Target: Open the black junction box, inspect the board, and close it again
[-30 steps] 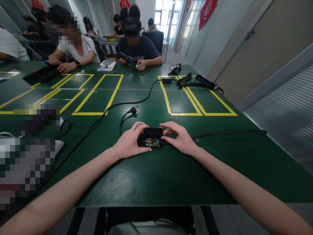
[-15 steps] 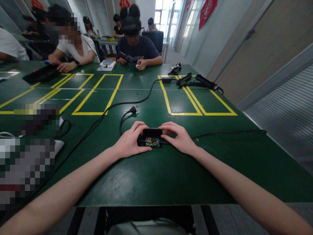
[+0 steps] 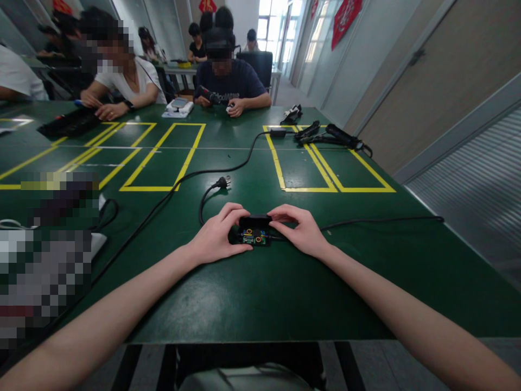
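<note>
A small black power adapter (image 3: 254, 230) lies on the green table (image 3: 260, 293) in front of me, its case open so that a green circuit board with orange parts shows. A black lid stands tilted over its far side. My left hand (image 3: 215, 236) grips the adapter's left end, fingers curled round it. My right hand (image 3: 299, 231) holds the right end, fingertips pinching the lid's top edge. A black cable (image 3: 378, 220) runs from the adapter to the right, and another with a plug (image 3: 222, 183) loops off to the far left.
Yellow tape rectangles (image 3: 309, 163) mark the table. Black adapters and cables (image 3: 329, 136) lie at the far right. Two people (image 3: 228, 81) sit across the table working with their hands. A long black cord (image 3: 171, 190) crosses the middle. Blurred items lie at my left.
The black lid has tipped lower over the open case, and my right fingers have closed further over its top edge. My left hand has stayed put.
</note>
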Demonstrator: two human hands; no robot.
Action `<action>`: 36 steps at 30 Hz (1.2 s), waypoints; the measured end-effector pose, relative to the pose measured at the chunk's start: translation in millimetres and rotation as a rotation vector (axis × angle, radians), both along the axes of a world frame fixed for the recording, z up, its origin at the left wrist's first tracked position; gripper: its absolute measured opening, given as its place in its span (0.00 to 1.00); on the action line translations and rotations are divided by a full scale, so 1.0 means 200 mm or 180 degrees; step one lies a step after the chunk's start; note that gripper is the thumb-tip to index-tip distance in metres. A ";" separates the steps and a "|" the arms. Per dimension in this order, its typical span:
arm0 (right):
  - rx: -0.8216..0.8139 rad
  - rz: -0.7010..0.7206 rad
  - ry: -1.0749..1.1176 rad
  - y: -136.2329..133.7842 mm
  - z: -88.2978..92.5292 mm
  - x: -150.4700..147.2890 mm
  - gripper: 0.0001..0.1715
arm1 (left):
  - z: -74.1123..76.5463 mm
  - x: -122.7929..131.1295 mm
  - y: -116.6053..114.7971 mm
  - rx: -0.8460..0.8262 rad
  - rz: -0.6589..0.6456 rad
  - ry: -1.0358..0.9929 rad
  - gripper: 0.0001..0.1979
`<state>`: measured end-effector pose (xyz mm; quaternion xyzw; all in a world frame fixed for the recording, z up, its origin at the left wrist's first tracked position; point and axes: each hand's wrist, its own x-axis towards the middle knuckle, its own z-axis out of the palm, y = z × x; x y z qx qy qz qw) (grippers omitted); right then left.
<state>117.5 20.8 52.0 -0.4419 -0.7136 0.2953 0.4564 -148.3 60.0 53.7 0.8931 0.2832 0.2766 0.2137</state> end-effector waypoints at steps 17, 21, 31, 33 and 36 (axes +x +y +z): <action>-0.0043 0.0061 0.0012 0.00 0.00 -0.01 0.10 | 0.00 0.00 0.00 -0.0025 0.0030 0.0004 0.33; 0.0051 0.0203 -0.0186 -0.01 0.02 0.00 0.08 | 0.01 0.00 0.00 0.0013 0.0023 0.0071 0.28; 0.0730 0.0815 -0.1219 -0.03 0.03 0.00 0.18 | 0.03 0.01 0.00 0.0250 -0.0130 0.0335 0.16; 0.0761 0.0854 -0.1442 -0.03 0.02 0.00 0.23 | 0.03 0.01 0.00 0.0225 -0.0187 0.0275 0.15; 0.0838 0.0740 -0.1635 -0.03 0.01 -0.01 0.21 | 0.03 0.01 0.00 0.0211 -0.0237 0.0215 0.14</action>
